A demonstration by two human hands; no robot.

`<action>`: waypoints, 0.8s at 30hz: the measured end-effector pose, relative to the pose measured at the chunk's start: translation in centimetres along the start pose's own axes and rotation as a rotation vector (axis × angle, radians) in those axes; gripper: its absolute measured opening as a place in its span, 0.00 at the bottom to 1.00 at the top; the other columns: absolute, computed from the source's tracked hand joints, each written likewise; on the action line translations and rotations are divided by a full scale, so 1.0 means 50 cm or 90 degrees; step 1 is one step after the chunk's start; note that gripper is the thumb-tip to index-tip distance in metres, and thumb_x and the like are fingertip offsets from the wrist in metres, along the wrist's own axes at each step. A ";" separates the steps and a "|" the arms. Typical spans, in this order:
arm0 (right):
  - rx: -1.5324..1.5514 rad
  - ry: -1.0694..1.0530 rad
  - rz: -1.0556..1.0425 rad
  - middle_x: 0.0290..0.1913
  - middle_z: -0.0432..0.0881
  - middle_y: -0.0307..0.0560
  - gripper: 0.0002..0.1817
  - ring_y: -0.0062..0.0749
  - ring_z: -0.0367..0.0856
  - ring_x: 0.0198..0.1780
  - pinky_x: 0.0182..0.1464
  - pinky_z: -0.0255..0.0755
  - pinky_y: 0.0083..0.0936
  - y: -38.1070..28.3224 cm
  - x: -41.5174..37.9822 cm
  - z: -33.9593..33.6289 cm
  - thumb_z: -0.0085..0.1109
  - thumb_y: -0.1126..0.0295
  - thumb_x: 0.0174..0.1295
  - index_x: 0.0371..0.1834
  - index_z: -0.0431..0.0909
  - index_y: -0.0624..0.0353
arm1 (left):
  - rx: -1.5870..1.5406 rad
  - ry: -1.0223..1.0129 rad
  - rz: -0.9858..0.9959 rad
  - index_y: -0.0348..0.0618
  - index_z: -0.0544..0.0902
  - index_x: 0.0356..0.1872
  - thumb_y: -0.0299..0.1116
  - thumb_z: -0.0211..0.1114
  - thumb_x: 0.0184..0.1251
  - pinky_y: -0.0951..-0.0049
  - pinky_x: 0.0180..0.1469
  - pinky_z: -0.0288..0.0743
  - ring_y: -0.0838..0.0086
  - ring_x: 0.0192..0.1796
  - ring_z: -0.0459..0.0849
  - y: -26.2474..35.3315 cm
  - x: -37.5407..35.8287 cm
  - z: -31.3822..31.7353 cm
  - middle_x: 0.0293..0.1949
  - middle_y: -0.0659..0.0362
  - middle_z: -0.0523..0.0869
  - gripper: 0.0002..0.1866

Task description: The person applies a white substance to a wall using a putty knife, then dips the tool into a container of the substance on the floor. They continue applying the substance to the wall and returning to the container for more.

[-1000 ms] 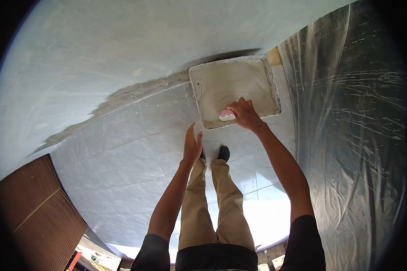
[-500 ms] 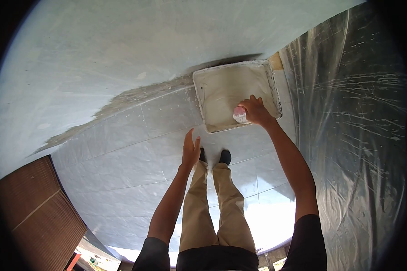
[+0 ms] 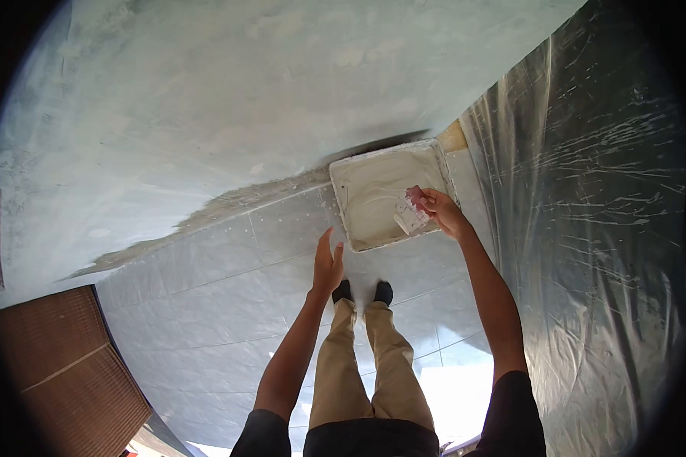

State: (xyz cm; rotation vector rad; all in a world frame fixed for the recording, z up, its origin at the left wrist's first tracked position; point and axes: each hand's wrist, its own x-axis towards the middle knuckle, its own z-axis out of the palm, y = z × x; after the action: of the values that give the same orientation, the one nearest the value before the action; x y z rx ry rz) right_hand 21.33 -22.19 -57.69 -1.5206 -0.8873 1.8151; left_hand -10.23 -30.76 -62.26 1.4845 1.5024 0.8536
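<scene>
My right hand point(image 3: 445, 214) grips a flat pink spreader point(image 3: 415, 199), pinched between thumb and fingers. Its lower part is coated in white paste. The spreader is over the near right part of a shallow rectangular tray point(image 3: 346, 222) whose rim is crusted with dried paste. Pale wet paste point(image 3: 381, 194) covers the tray's bottom. Beside the tray's near left corner, my left hand point(image 3: 328, 260) hovers with fingers and thumb apart, holding nothing.
A pale plastered wall point(image 3: 229, 99) rises ahead, its lower strip point(image 3: 229, 206) bare grey. Splattered clear plastic sheeting point(image 3: 587, 228) hangs along the right. Grey covering point(image 3: 206, 305) lies over the tiled floor around my feet point(image 3: 383, 292). A brown ribbed panel point(image 3: 68, 365) stands at lower left.
My right hand has turned the spreader, so more of its paste-coated face shows. The view has shifted, and the tray appears lower in it. My left hand stays open.
</scene>
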 end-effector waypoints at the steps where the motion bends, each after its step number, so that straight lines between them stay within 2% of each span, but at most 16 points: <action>1: 0.050 -0.014 -0.048 0.40 0.79 0.33 0.14 0.16 0.73 0.40 0.45 0.65 0.18 -0.024 -0.023 0.008 0.53 0.69 0.72 0.57 0.76 0.62 | -0.009 0.006 0.025 0.32 0.66 0.68 0.35 0.51 0.77 0.60 0.72 0.59 0.51 0.70 0.68 0.031 0.018 -0.013 0.66 0.41 0.71 0.24; 3: 0.147 -0.048 -0.149 0.40 0.79 0.32 0.15 0.15 0.72 0.40 0.44 0.65 0.17 -0.082 -0.067 0.023 0.55 0.67 0.72 0.58 0.75 0.59 | -0.022 0.012 0.068 0.32 0.66 0.68 0.34 0.51 0.76 0.60 0.72 0.58 0.51 0.71 0.68 0.102 0.059 -0.041 0.66 0.41 0.71 0.24; 9: 0.182 -0.046 -0.417 0.42 0.80 0.35 0.14 0.18 0.74 0.41 0.46 0.67 0.19 -0.297 -0.193 0.058 0.58 0.70 0.71 0.57 0.73 0.61 | -0.042 0.036 0.239 0.33 0.65 0.69 0.33 0.51 0.76 0.61 0.74 0.56 0.54 0.73 0.66 0.373 0.177 -0.140 0.68 0.42 0.70 0.24; 14: 0.137 0.069 -0.614 0.44 0.82 0.40 0.13 0.22 0.77 0.44 0.49 0.71 0.26 -0.483 -0.295 0.089 0.55 0.74 0.71 0.56 0.75 0.64 | -0.066 0.061 0.387 0.34 0.64 0.70 0.32 0.50 0.76 0.60 0.74 0.56 0.55 0.73 0.65 0.597 0.238 -0.223 0.69 0.44 0.68 0.25; 19: 0.117 0.137 -0.737 0.46 0.82 0.44 0.12 0.24 0.77 0.45 0.48 0.73 0.27 -0.636 -0.390 0.110 0.56 0.74 0.71 0.55 0.76 0.66 | -0.053 0.077 0.476 0.35 0.63 0.70 0.31 0.50 0.75 0.59 0.74 0.55 0.55 0.73 0.65 0.793 0.262 -0.301 0.70 0.46 0.68 0.25; 24: 0.200 0.211 -0.824 0.46 0.82 0.45 0.15 0.26 0.79 0.46 0.49 0.74 0.27 -0.748 -0.459 0.123 0.58 0.72 0.70 0.56 0.76 0.67 | -0.028 0.102 0.577 0.38 0.61 0.72 0.32 0.50 0.76 0.59 0.75 0.54 0.56 0.74 0.62 0.940 0.281 -0.352 0.71 0.47 0.65 0.26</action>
State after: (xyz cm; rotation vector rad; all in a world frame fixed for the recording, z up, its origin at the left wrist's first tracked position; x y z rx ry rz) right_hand 20.05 -18.94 -13.52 -0.6590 -0.9868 0.6707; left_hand -5.49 -12.06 -13.83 2.1243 0.8492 1.5335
